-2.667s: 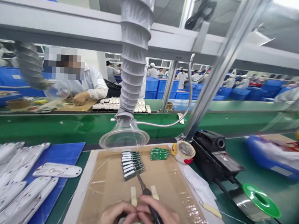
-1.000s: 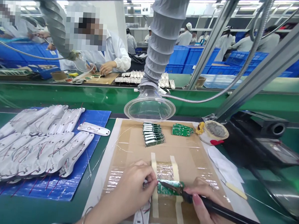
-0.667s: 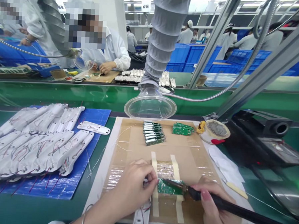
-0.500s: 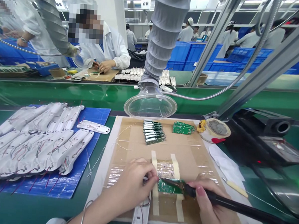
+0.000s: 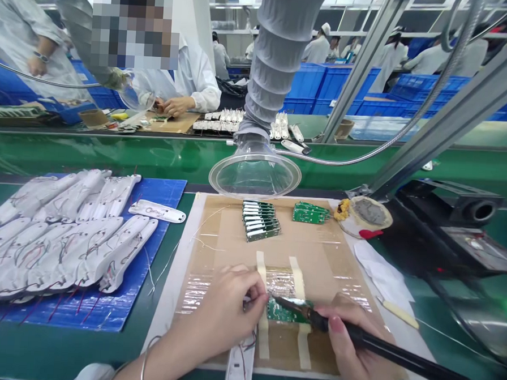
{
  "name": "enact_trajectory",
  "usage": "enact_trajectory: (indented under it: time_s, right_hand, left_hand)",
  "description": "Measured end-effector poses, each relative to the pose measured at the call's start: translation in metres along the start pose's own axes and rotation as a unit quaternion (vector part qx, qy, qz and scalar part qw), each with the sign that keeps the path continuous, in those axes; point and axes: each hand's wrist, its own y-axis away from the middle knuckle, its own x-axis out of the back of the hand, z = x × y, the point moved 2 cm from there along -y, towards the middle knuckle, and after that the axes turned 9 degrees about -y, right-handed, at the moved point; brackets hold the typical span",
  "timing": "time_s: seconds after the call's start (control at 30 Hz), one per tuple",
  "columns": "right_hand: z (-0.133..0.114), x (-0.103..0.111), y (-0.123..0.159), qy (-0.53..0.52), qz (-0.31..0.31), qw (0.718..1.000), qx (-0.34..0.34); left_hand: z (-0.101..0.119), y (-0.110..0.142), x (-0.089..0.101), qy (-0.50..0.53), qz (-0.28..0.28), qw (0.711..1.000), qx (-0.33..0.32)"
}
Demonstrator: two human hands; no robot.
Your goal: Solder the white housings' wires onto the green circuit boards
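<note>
My right hand is closed around the black handle of a soldering iron. The iron's tip lies over the upper left edge of a green circuit board, which rests on taped cardboard. At that same edge, the fingertips of my left hand are pinched together on a thin wire, mostly hidden by the fingers. Below my left hand lies a white plastic housing with red and dark wires running up toward the fingers.
A fanned stack of boards and more green boards lie behind, under a clear fume hood. Wired white housings cover a blue sheet at left. A tip-cleaning pot and black iron station stand right. A co-worker sits opposite.
Earlier, both hands were together at the near edge; now they are apart at the board, the iron's tip on it. Lately the tip has shifted slightly along the board's edge; the view has tilted down.
</note>
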Motion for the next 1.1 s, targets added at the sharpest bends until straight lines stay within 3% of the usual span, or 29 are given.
enact_trajectory:
  time_s: [0.13,0.37,0.57,0.77,1.0,1.1]
  right_hand:
    - [0.001,0.0,0.002,0.001,0.02,1.0,-0.003]
    - [0.001,-0.001,0.0,0.0,-0.02,1.0,0.001]
    - [0.001,0.002,0.005,-0.005,0.012,1.0,0.025]
    - [-0.006,-0.002,-0.003,-0.014,-0.016,0.999,0.029]
    - [-0.024,-0.001,-0.017,0.006,-0.033,0.994,0.104]
    - [-0.013,0.006,-0.004,0.015,0.019,0.997,0.078]
  left_hand:
    - [-0.001,0.001,-0.002,0.006,0.014,1.0,-0.011]
    - [-0.002,0.0,-0.003,0.016,0.018,1.0,-0.009]
    - [-0.002,-0.001,-0.002,0.015,0.013,1.0,-0.007]
    - [-0.001,-0.001,0.0,0.015,-0.004,1.0,0.008]
    - [-0.001,0.0,0.0,0.017,-0.004,1.0,0.015]
    - [-0.002,-0.001,-0.002,0.015,-0.003,1.0,0.012]
